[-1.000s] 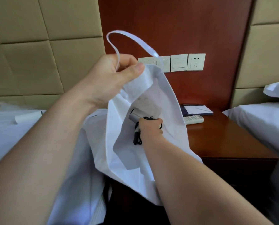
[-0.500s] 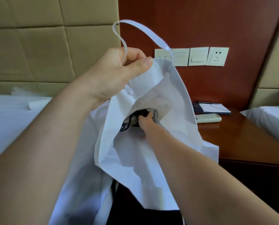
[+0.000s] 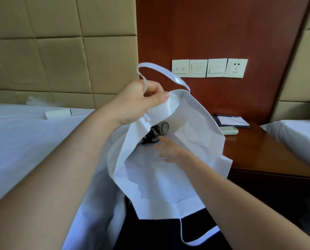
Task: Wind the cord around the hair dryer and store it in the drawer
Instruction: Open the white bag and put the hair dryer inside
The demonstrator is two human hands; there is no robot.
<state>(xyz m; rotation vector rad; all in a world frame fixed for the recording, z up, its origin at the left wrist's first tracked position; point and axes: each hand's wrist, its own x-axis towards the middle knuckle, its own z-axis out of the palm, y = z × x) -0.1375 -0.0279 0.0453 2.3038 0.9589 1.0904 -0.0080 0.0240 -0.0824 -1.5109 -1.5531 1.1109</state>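
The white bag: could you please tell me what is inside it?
Inside the white bag show the hair dryer, its round grille end, black cord and the right hand. The bag's folded rim covers the dryer's remaining body.

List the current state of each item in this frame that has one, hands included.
White bag: held up, mouth open.
Hair dryer: inside the bag, grille facing out.
Cord: bundled by the dryer.
Left hand: pinches the bag's rim.
Right hand: inside the bag, fingers relaxed, gripping nothing.
Wall socket: nothing plugged in.
Nightstand drawer: appears closed.
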